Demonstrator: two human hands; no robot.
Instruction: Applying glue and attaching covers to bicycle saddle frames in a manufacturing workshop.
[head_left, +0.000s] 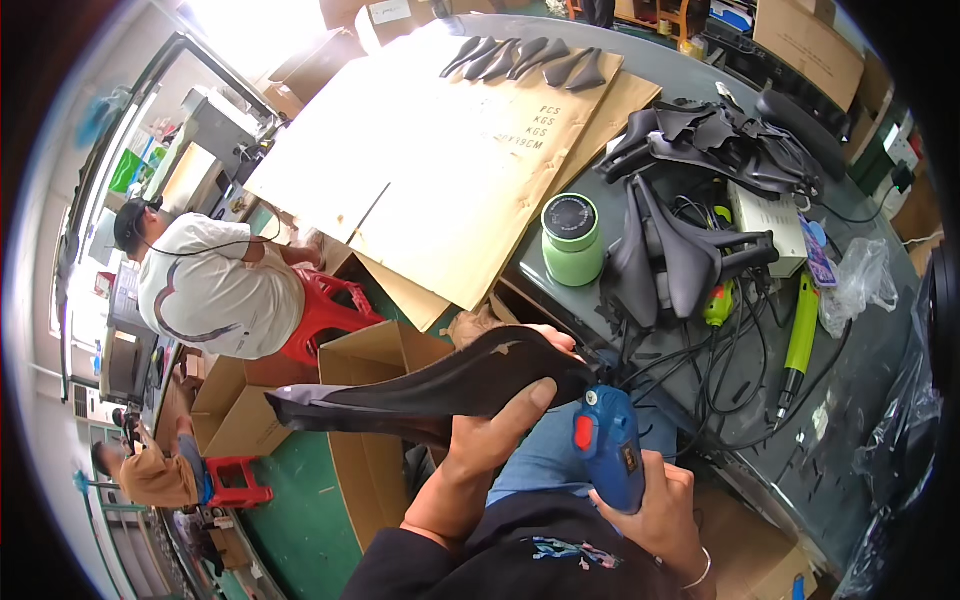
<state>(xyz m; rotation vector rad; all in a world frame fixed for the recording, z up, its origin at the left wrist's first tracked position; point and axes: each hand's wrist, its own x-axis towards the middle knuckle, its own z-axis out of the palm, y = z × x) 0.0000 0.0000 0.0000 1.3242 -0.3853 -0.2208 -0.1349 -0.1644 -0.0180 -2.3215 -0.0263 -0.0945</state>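
My left hand [500, 425] is closed around a black bicycle saddle [400, 397], tilted on its side above my lap, its long body pointing left. A small light patch shows on its upper edge. In my right hand [660, 505] is a blue handheld power tool [612, 450] with a red button; its head meets the right end of the saddle. What the tip touches is too small to tell. Past the tool, dark saddles [665, 255] rest on the grey table [790, 480], beside a green tumbler [572, 245] with a black lid.
Flat cardboard [400, 170] covers the far table, with several saddles [520, 62] at its far edge. Cables [715, 390], a lime-green tool [800, 325], a clear plastic bag [862, 285] and black pieces [720, 145] lie right. An open carton [365, 470] stands left; two people sit beyond.
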